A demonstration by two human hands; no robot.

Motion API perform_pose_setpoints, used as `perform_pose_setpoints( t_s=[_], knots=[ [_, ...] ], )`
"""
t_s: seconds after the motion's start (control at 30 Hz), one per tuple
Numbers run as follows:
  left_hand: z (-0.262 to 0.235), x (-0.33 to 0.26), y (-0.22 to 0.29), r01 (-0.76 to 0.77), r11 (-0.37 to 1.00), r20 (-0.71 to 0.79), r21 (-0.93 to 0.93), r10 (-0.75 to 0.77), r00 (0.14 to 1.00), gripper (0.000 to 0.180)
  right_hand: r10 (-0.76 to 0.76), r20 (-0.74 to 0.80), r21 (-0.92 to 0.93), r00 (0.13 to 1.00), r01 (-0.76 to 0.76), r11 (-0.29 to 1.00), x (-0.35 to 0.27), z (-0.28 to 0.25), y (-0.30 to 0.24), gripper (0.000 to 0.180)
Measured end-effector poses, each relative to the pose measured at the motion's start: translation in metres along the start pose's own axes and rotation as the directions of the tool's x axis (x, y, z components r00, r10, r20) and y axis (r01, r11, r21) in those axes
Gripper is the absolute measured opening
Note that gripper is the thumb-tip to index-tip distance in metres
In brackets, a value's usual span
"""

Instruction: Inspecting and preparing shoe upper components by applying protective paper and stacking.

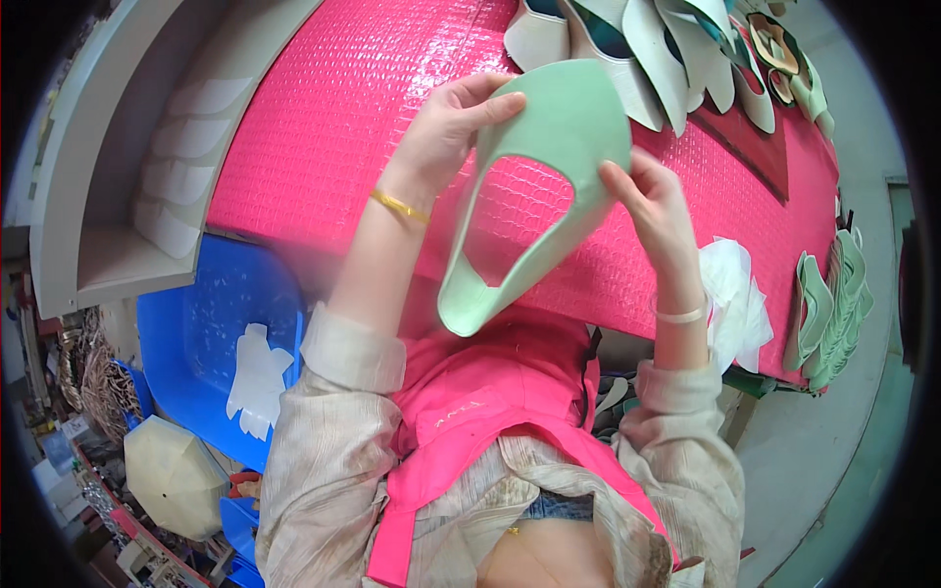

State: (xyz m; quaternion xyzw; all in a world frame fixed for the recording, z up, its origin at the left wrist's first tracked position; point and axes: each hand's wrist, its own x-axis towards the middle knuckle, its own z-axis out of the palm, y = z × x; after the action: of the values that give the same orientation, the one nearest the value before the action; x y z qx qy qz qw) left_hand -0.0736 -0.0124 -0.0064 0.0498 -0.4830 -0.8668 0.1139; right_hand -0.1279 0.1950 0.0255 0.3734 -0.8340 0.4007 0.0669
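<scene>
A pale green shoe upper (564, 108) is held up above the pink-covered table, its wide rounded toe pointing away from me and its narrow heel end hanging toward my apron. Its large oval opening lets the table show through. My left hand (466, 113) pinches the upper's left edge near the toe, thumb on top. On the other side, my right hand (652, 196) grips the right edge with thumb and fingers. Both hands are closed on the same piece. The fingers underneath it are hidden.
White shoe uppers (642, 69) are piled at the table's far edge beside a dark red board (750, 147). Green uppers (833, 304) stack at the right, near crumpled white sheets (735, 299). A grey shelf (127, 216) and a blue chair (201, 333) stand left.
</scene>
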Motion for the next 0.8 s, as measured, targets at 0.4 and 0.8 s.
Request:
perform_pose_setpoints(
  t_s=[0.4,0.8],
  knots=[
    [0.061,-0.060,-0.006,0.112,0.895,-0.029,0.432,-0.111,0.993,0.023,0.261,-0.012,0.737,0.965,-0.168,0.654,0.002,0.013,-0.024,0.021],
    [0.051,-0.157,-0.058,0.127,0.991,0.079,-0.028,-0.125,0.989,0.029,-0.010,0.438,0.896,0.899,-0.435,0.084,0.001,-0.023,-0.028,0.032]
  ],
)
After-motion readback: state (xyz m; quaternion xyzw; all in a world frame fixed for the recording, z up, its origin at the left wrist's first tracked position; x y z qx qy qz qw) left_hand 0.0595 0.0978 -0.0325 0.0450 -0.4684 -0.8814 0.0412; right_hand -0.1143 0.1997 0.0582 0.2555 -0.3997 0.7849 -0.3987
